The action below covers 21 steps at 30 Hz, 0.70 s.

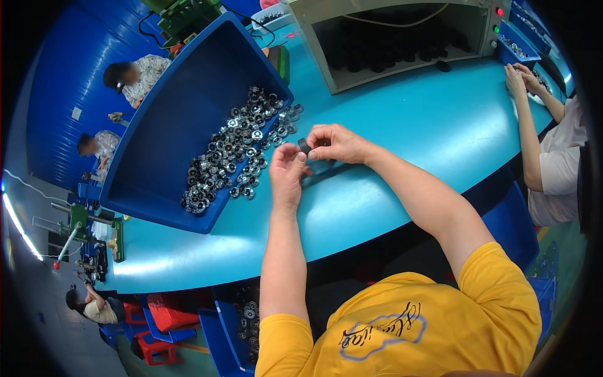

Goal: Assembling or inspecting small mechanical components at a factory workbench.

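Both of my hands meet over the teal table (377,119), right of a large blue bin. Between their fingertips is a small dark round part (304,146). My left hand (287,173) pinches it from the left, thumb and forefinger together. From the right, my right hand (342,144) grips the same part with curled fingers. Fingers cover much of it, so its details are hidden. Many shiny round metal-and-black parts (229,147) lie in the blue bin (169,119), and several more (286,122) sit on the table beside its right edge, close to my left hand.
A pale metal box (333,78) with an open front stands at the back, dark pieces inside. At the right, a co-worker's hands (521,78) work by a small blue tray (518,53). A green hand press (78,220) stands at the left. Below the table edge is another blue bin (220,333).
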{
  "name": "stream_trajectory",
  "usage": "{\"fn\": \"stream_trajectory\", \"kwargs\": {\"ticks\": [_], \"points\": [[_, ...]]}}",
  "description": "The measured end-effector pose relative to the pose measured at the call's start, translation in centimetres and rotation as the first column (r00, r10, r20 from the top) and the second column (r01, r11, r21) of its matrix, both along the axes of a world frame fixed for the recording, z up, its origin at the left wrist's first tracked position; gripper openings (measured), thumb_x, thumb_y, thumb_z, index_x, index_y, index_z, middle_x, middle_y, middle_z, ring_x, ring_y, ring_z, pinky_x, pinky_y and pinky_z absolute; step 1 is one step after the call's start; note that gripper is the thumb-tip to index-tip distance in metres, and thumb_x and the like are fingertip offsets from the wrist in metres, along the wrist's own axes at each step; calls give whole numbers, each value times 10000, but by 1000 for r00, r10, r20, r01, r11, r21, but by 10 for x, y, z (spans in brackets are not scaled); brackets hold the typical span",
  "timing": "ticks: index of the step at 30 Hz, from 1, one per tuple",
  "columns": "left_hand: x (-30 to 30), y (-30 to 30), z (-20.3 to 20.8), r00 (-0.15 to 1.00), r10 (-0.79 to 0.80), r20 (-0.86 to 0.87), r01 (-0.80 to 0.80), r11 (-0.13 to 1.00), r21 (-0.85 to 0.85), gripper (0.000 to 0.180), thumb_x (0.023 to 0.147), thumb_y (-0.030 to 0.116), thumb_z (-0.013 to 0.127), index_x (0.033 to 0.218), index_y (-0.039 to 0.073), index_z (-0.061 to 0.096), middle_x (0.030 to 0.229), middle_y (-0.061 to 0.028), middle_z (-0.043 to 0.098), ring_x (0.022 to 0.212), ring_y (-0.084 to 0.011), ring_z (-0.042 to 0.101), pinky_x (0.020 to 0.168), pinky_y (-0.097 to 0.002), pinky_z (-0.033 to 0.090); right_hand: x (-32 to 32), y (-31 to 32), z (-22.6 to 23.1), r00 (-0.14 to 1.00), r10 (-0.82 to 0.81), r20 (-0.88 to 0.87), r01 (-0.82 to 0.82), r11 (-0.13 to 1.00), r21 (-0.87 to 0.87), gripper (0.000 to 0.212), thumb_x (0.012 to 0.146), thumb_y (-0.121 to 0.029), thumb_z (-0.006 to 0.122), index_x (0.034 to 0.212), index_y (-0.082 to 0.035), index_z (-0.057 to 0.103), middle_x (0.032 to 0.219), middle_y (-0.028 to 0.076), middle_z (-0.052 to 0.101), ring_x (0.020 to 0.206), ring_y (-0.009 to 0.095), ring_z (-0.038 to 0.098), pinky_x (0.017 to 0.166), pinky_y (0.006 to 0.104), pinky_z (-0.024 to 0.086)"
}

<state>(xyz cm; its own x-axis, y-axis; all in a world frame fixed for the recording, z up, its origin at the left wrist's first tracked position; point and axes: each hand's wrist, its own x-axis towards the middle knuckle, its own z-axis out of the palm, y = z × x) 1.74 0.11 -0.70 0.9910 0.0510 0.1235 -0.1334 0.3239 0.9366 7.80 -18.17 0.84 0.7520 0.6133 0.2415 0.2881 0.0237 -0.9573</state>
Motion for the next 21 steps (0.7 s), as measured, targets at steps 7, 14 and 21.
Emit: {"fn": "stream_trajectory", "kwargs": {"ticks": [7, 14, 21], "points": [[5, 21, 2, 989, 144, 39, -146, 987, 65, 264, 982, 107, 651, 1187, -43, 580, 1013, -82, 664, 755, -131, 623, 647, -283, 559, -7, 7, 5, 974, -179, -136, 182, 983, 6, 234, 956, -237, 706, 1132, -83, 711, 913, -19, 624, 785, 68, 556, 673, 254, 504], [13, 40, -5, 957, 283, 62, -272, 950, -153, 141, 984, 143, 667, 1032, 36, 589, 925, -42, 632, 759, -132, 624, 694, -297, 577, -17, 30, -18, 734, -36, 678, 390, 839, -378, 479, 887, -175, 707, 1352, -252, 623, 1381, 79, 571, 1223, 312, 517, 1026, 410, 438], [8, 31, 7, 994, 109, 14, -97, 924, -370, 285, 1033, 300, 594, 1063, 17, 585, 976, -74, 638, 839, -176, 647, 778, -350, 603, -3, 24, -28, 755, -91, 649, 347, 896, -278, 377, 873, -148, 741, 1240, -208, 687, 1129, 28, 671, 1061, 226, 612, 921, 365, 496]]}}
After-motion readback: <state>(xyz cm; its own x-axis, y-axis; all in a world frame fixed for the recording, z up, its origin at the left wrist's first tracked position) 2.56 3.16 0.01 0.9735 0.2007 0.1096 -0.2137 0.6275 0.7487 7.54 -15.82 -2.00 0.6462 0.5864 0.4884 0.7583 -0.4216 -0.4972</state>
